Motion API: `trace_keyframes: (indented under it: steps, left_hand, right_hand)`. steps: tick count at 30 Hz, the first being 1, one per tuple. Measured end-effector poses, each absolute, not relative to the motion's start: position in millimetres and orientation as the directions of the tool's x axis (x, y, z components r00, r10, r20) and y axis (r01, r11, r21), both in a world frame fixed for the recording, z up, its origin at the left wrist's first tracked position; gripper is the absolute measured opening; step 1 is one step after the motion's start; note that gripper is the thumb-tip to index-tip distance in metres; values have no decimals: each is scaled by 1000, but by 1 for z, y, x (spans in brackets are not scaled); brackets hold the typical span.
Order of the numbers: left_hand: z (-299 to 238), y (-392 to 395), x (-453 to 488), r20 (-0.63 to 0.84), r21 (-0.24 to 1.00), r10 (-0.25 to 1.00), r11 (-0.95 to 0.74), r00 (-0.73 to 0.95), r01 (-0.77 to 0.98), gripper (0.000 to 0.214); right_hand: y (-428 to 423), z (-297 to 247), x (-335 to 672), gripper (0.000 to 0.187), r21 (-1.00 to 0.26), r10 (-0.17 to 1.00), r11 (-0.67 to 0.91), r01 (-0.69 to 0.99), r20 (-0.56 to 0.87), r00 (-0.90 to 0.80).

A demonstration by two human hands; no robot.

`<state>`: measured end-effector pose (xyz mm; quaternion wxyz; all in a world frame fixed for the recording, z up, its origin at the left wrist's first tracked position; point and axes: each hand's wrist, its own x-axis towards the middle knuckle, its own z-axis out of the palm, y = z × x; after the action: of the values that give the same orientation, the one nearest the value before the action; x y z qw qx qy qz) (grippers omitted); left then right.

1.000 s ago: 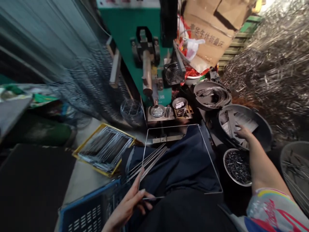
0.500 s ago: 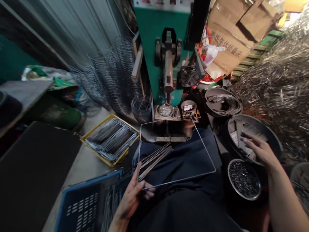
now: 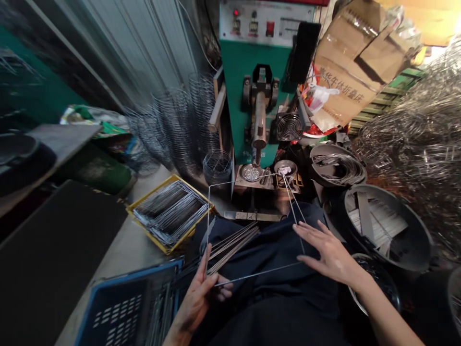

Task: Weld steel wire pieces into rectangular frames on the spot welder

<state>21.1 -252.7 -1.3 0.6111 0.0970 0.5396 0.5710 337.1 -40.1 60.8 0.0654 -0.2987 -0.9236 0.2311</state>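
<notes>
My left hand pinches the near left corner of a thin rectangular wire frame, held over my lap. The frame's far side lies before the green machine's rod-like arm. My right hand is at the frame's right side, thumb and fingers around a straight thin wire. That wire runs from the far right corner of the frame toward my thumb; the frame's near right corner is hidden behind the hand. Several loose wire rods lie across my lap beside my left hand.
The green machine stands ahead, with a dish of small metal pieces beneath its arm. A yellow crate of wires and a blue crate are left. Right are a black basin of wires and a metal bowl.
My right hand has moved left from the black basin to the frame, and a second wire now shows along the frame's right side. My left hand keeps its hold; the view has tilted up slightly.
</notes>
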Motion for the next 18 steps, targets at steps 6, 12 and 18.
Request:
trace_keyframes:
  steps: [6,12,18]
  left_hand:
    - [-6,-244,34,-492,723,861,323,-127,-610,99]
    - [-8,-231,50,-464,726,880,310,-104,-613,97]
    - [-11,-236,40,-439,734,892,287,-107,-615,99]
  right_hand:
    - [-53,40,279,71,-510,463,747,427,-63,-884]
    - [-79,35,244,82,-635,354,691,345,-118,-928]
    - [-74,32,277,83,-619,478,655,433,-105,-872]
